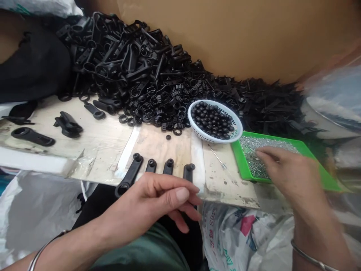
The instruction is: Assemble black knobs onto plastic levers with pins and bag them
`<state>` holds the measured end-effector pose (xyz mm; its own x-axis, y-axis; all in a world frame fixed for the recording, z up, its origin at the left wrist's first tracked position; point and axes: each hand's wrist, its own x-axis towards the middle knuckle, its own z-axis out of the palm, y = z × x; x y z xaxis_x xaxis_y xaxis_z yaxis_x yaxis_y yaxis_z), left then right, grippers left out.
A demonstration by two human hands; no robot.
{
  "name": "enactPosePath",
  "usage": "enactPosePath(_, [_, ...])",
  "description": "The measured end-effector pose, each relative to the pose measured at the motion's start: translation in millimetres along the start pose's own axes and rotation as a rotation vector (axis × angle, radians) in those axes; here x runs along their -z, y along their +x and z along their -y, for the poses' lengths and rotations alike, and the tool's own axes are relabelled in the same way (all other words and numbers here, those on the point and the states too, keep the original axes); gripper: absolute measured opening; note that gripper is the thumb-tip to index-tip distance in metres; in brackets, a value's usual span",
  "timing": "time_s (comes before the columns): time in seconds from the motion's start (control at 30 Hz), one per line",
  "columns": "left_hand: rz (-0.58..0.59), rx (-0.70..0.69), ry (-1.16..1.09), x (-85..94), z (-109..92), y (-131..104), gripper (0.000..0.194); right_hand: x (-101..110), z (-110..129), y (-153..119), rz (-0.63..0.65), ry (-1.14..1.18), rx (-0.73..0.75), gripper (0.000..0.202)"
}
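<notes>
My left hand (166,195) hovers over the table's front edge, fingers stretched and loosely apart, with nothing visible in it. Just beyond it several black plastic handle parts lie in a row, among them a long one (134,169) with a ring end; a small round knob (170,162) sits on the far end of each. My right hand (290,173) is over the green tray (240,160) of small silvery screws or pins (255,150), thumb and forefinger pinched together. Whatever lies between those fingertips is hidden.
A pale blue basket (238,126) holds black balls (211,118). Behind it rises a large heap of black plastic parts (141,64) against a cardboard wall (239,34). A thin screwdriver-like rod (216,155) and a loose ball (168,137) lie on the table. Plastic bags (225,233) hang below.
</notes>
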<state>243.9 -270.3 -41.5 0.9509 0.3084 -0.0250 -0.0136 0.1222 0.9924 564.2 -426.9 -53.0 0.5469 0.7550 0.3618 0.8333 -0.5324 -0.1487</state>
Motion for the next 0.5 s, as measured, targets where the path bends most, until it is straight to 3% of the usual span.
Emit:
enactPosePath(0.13, [0.085,0.122,-0.193,-5.8,3,5,0.043,23,52,-12,-0.093,0.231,-0.017,0.031])
enactPosePath(0.27, [0.093,0.172,-0.132,-12.3,0,10,0.057,32,123,-28,0.057,0.531,0.382,0.009])
enactPosePath(0.33, [0.06,0.205,-0.211,-13.5,1,10,0.056,30,148,-35,0.118,0.611,0.518,0.015])
enactPosePath(0.5, [0.013,0.259,-0.536,-9.9,6,2,0.058,21,163,-43,0.127,0.584,0.595,0.036])
